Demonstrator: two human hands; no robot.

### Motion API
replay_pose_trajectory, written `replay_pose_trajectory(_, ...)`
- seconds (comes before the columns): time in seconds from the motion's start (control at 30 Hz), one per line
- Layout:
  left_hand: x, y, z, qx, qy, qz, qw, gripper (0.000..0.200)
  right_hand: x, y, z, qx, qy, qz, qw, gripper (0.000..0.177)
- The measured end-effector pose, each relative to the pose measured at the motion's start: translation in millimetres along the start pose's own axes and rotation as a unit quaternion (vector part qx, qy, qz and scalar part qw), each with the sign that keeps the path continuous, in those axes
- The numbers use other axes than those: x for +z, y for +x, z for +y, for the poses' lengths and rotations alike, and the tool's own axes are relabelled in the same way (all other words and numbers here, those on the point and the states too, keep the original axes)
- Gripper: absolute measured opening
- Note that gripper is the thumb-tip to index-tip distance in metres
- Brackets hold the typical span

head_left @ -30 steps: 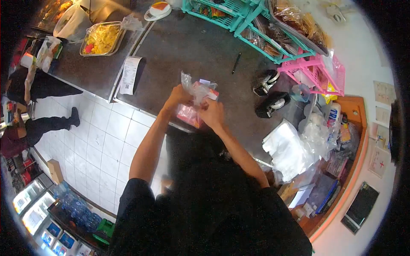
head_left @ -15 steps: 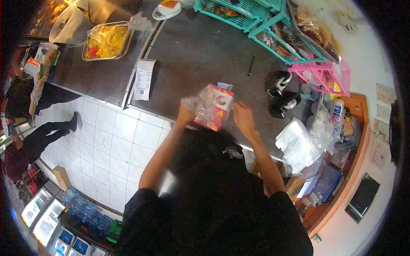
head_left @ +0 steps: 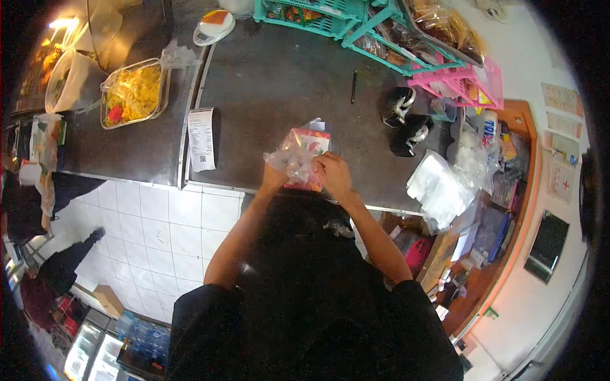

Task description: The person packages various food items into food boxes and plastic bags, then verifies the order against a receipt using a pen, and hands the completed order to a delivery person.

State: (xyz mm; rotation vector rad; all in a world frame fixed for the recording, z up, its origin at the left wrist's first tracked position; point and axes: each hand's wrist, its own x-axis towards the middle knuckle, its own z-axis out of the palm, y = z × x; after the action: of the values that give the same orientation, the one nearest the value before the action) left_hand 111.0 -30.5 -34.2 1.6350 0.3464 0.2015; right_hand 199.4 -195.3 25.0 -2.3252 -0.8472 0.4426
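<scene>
A red and white box (head_left: pixel 316 141) lies inside a clear plastic bag (head_left: pixel 293 156) at the dark counter's front edge. My left hand (head_left: pixel 274 178) is closed on the bag at its left side, partly hidden by the crumpled plastic. On the right side, the fingers of my right hand (head_left: pixel 333 176) are bent together on the plastic over the box. A printed receipt (head_left: pixel 202 140) lies to the left, and a black pen (head_left: pixel 354 87) is farther back on the right.
A tray of yellow food (head_left: pixel 135 95) stands at the left. Green baskets (head_left: pixel 318 16), a pink basket (head_left: pixel 454 82), black devices (head_left: pixel 410 134) and white plastic bags (head_left: pixel 438 184) are at the right and back. Two other people are at the far left.
My right hand has moved left from beside the box onto the plastic. My left hand still holds the bag. The whole view has shifted and turned slightly.
</scene>
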Motion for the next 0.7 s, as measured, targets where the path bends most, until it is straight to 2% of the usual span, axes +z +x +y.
replay_pose_trajectory(0.1, -3.0, -4.8, -0.7, 0.010, 0.003, -0.017, 1.000, 0.021, 4.3, 1.5, -2.0, -0.007, -0.029, 0.036, 0.999, 0.010)
replay_pose_trajectory(0.17, -4.1, -8.0, 2.8, 0.025, 0.011, -0.035, 0.999, 0.022, 6.6, 2.4, -4.8, 0.058, 0.025, 0.073, 0.995, 0.008)
replay_pose_trajectory(0.23, -3.4, -16.1, -1.8, 0.041, -0.062, -0.099, 0.992, 0.024, 15.0, 13.7, -2.5, 0.060, 0.030, 0.082, 0.994, 0.008)
replay_pose_trajectory(0.27, -2.0, -22.3, -5.0, 0.037, -0.062, -0.101, 0.992, 0.024, 20.7, 18.2, -1.3, 0.060, 0.035, 0.087, 0.994, 0.008)
replay_pose_trajectory(0.3, -1.0, -23.8, 8.8, 0.089, 0.071, -0.106, 0.988, 0.024, 27.3, 24.8, 2.3, 0.063, 0.038, 0.085, 0.994, 0.008)
replay_pose_trajectory(0.33, -0.5, -25.7, 17.0, 0.140, 0.204, -0.109, 0.963, 0.026, 34.0, 33.5, 4.7, -0.014, 0.019, 0.091, 0.996, 0.008)
replay_pose_trajectory(0.37, -1.6, -26.6, 19.0, 0.130, 0.210, -0.125, 0.961, 0.032, 40.6, 40.1, 5.8, -0.093, 0.000, 0.098, 0.991, 0.009)
replay_pose_trajectory(0.4, -1.8, -26.2, 14.7, 0.127, 0.213, -0.122, 0.961, 0.032, 43.9, 44.1, 6.1, -0.095, 0.004, 0.096, 0.991, 0.009)
replay_pose_trajectory(0.47, -0.3, -25.1, 7.0, 0.151, 0.278, -0.178, 0.932, 0.035, 42.2, 48.0, 9.4, -0.077, -0.001, 0.060, 0.995, 0.008)
replay_pose_trajectory(0.5, 0.2, -23.7, 14.3, 0.100, 0.283, -0.226, 0.927, 0.040, 40.2, 49.0, 9.4, -0.089, -0.012, 0.087, 0.992, 0.009)
replay_pose_trajectory(0.53, 9.2, -29.1, -10.8, 0.147, 0.273, -0.186, 0.932, 0.039, 39.3, 50.3, 6.4, -0.105, -0.019, 0.114, 0.988, 0.009)
replay_pose_trajectory(0.57, 7.2, -30.6, -16.2, 0.151, 0.301, -0.196, 0.921, 0.040, 31.1, 50.8, -4.9, -0.066, -0.005, 0.094, 0.993, 0.010)
replay_pose_trajectory(0.6, 2.1, -29.4, -10.9, 0.190, 0.266, -0.162, 0.931, 0.038, 18.8, 48.8, -20.1, -0.029, 0.011, 0.072, 0.997, 0.012)
replay_pose_trajectory(0.67, -0.8, -27.5, 6.5, 0.093, 0.310, -0.188, 0.927, 0.031, 8.8, 40.5, -22.6, 0.050, 0.128, -0.001, 0.990, 0.020)
replay_pose_trajectory(0.7, 1.4, -25.0, 13.1, 0.025, 0.299, -0.208, 0.931, 0.035, 11.0, 33.2, -7.3, 0.122, 0.240, -0.036, 0.962, 0.024)
